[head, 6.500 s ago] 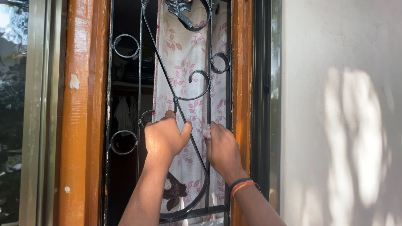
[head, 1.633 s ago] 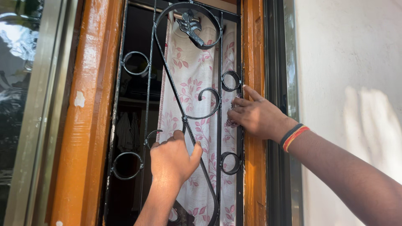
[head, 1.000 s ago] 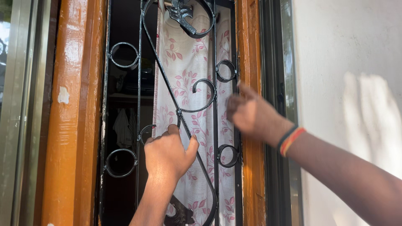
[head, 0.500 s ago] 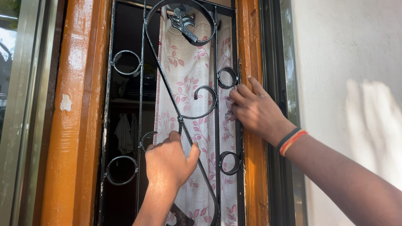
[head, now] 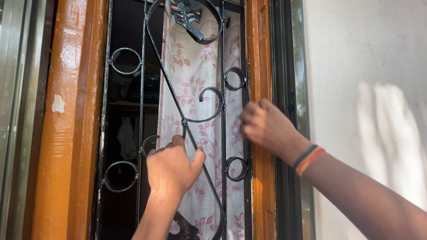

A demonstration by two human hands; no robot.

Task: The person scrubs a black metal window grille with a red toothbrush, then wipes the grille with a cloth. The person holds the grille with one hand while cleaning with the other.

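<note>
A black wrought-iron window grille [head: 143,89] with scrolls and rings stands in an orange wooden frame [head: 66,133]. My left hand [head: 171,169] is closed around the grille's long diagonal bar, just below the joint at mid-height. My right hand [head: 267,126] is blurred, with its fingers curled. It presses a small pale cloth [head: 238,129], barely visible, against the grille's right vertical bar between two rings. That wrist carries a black, red and orange band [head: 308,159].
A white curtain with pink leaves [head: 191,66] hangs behind the grille; the room to its left is dark, with clothes hanging inside. A pale plastered wall [head: 356,53] with sun patches lies to the right. A metal-framed glass pane [head: 9,89] borders the left edge.
My right hand has slid down the right bar from beside the upper ring and is blurred by motion. My left hand keeps its grip on the diagonal bar. The view has shifted slightly.
</note>
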